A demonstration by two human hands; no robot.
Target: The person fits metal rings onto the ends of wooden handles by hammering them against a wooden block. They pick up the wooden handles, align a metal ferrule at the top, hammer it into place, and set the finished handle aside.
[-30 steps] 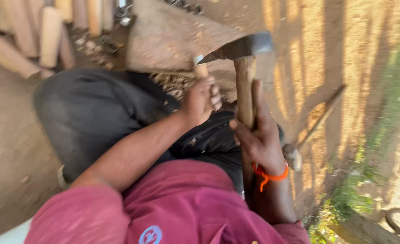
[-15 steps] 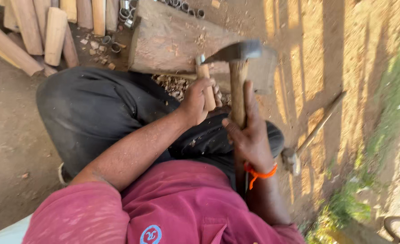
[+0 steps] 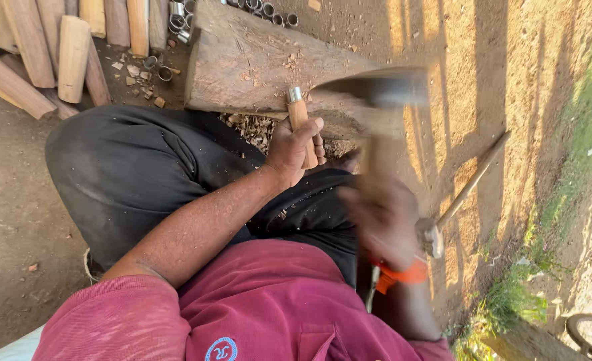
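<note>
- A short wooden handle (image 3: 301, 130) with a metal ferrule at its top is being held upright in the left hand (image 3: 294, 148), the grip closed fully around its lower part so that the capped end is kept clear.
- Its foot is hidden by the hand; the big log (image 3: 262, 67) lying just behind it is apparently being used as the work surface.
- A hatchet (image 3: 375, 90) is being gripped by its wooden shaft in the right hand (image 3: 384, 224); both are blurred, the head being carried beside the ferrule.
- Trimmed wooden billets (image 3: 69, 50) and metal rings (image 3: 176, 20) are being kept near the log, within reach.
- A long-handled tool (image 3: 466, 190) is lying on the dirt to the right.
</note>
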